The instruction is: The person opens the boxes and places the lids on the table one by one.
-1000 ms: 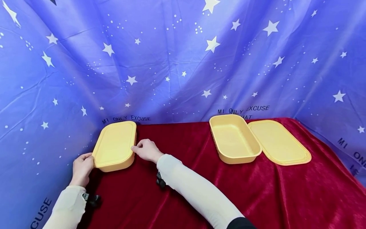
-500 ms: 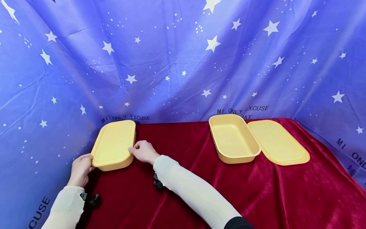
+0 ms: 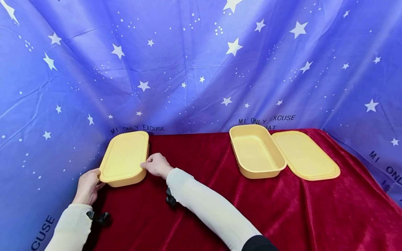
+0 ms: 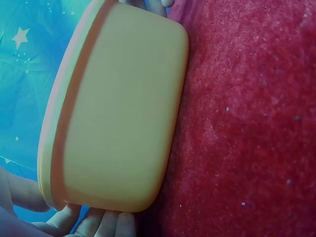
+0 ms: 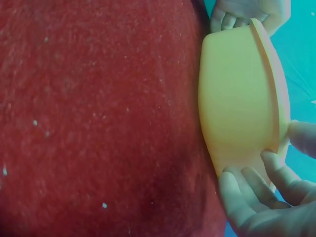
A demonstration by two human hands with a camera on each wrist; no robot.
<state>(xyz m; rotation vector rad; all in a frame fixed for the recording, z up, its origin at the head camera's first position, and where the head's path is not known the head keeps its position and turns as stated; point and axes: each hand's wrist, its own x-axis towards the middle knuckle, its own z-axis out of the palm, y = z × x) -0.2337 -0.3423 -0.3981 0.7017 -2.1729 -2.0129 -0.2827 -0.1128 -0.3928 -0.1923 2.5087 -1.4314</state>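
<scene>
At the left of the head view, a yellow food container point(image 3: 124, 157) has its flat lid on. My left hand point(image 3: 87, 186) grips its near left corner, thumb at the lid's edge and fingers along the wall, as the left wrist view shows. On the opposite side my right hand point(image 3: 157, 165) pinches the rim near the front right corner. In the right wrist view its thumb point(image 5: 303, 137) lies on the lid's edge, the fingertips against the container's wall point(image 5: 237, 89). The container's base is at the red cloth point(image 3: 185, 157).
A second yellow container point(image 3: 257, 150), lidless with nothing inside, stands at the right. Its loose lid point(image 3: 307, 155) lies flat beside it, one edge close against the container. A blue star-print curtain point(image 3: 188, 62) rises behind and along both sides.
My right hand has shifted slightly along the rim toward the container's near corner. The left hand keeps its grip; the second container and loose lid have stayed put.
</scene>
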